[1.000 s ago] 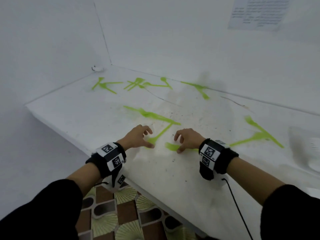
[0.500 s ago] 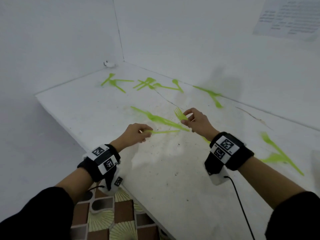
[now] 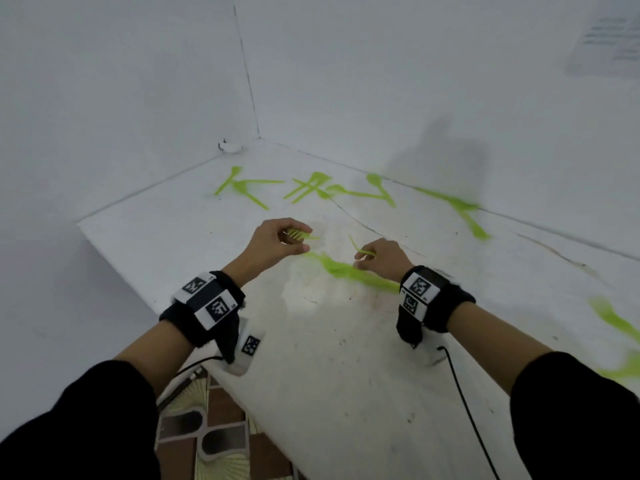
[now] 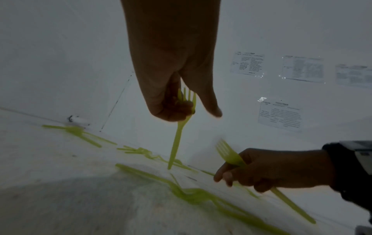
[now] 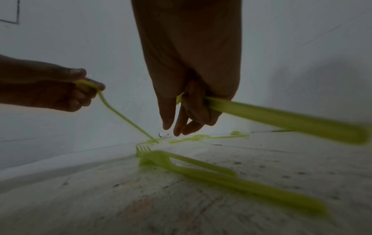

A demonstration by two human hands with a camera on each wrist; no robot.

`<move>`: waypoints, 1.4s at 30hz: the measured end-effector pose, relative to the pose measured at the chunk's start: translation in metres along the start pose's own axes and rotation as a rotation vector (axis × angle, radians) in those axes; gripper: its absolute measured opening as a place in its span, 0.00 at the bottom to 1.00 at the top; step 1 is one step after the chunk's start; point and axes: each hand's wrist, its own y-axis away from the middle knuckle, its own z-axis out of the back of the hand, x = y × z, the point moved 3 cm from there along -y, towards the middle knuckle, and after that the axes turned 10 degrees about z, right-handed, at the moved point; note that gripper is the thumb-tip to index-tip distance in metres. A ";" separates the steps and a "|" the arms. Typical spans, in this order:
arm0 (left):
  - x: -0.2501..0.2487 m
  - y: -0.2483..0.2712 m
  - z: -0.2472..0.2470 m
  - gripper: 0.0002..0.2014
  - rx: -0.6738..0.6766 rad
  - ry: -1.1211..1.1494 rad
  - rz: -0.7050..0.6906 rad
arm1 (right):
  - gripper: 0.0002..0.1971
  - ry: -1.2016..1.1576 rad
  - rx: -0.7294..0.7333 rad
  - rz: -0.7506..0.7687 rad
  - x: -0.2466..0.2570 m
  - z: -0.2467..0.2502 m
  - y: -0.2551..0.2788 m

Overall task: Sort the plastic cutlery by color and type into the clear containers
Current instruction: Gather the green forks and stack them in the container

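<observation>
Each hand holds one lime-green plastic fork above the white table [image 3: 346, 375]. My left hand [image 3: 294, 242] grips its fork [image 4: 179, 135] just below the tines, with the handle hanging down toward the table. To its right, my right hand [image 3: 363, 259] grips a second fork [image 4: 227, 154] with the tines up and the handle [image 5: 281, 117] sticking out behind the palm. Between and under the hands a green fork and knife [image 3: 341, 270] lie crossed on the table. No clear container is in view.
More green cutlery lies along the back wall: one cluster [image 3: 242, 187] near the corner, another [image 3: 311, 190] beside it, and a piece [image 3: 465, 214] further right. Blurred green pieces [image 3: 613, 320] lie at the right edge. The table's front edge [image 3: 145, 292] drops to a patterned floor.
Both hands picked a fork off the table, lifted it and moved farther across the table. The forks now point differently in the hands.
</observation>
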 end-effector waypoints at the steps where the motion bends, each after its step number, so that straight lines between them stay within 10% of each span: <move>1: -0.001 -0.008 0.003 0.09 0.035 -0.003 -0.035 | 0.14 0.037 0.036 -0.009 0.000 -0.005 -0.003; 8: -0.009 -0.068 0.018 0.04 -0.092 -0.052 -0.272 | 0.08 0.001 0.021 -0.037 -0.004 -0.005 -0.015; 14: -0.030 -0.096 -0.003 0.08 0.166 0.288 -0.376 | 0.05 -0.133 -0.223 -0.103 -0.009 0.026 0.000; 21: -0.053 -0.105 -0.050 0.25 0.384 -0.026 -0.516 | 0.02 -0.128 -0.510 -0.151 0.014 0.064 0.038; 26: -0.029 -0.101 -0.073 0.07 0.532 -0.505 -0.501 | 0.09 -0.137 -0.600 -0.152 0.032 0.073 0.060; 31: 0.022 -0.091 -0.076 0.18 0.688 -0.722 -0.265 | 0.11 -0.129 -0.499 -0.168 0.042 0.066 0.061; 42: 0.032 -0.082 -0.065 0.20 0.548 -0.778 -0.174 | 0.12 0.051 -0.068 -0.200 0.022 0.008 0.028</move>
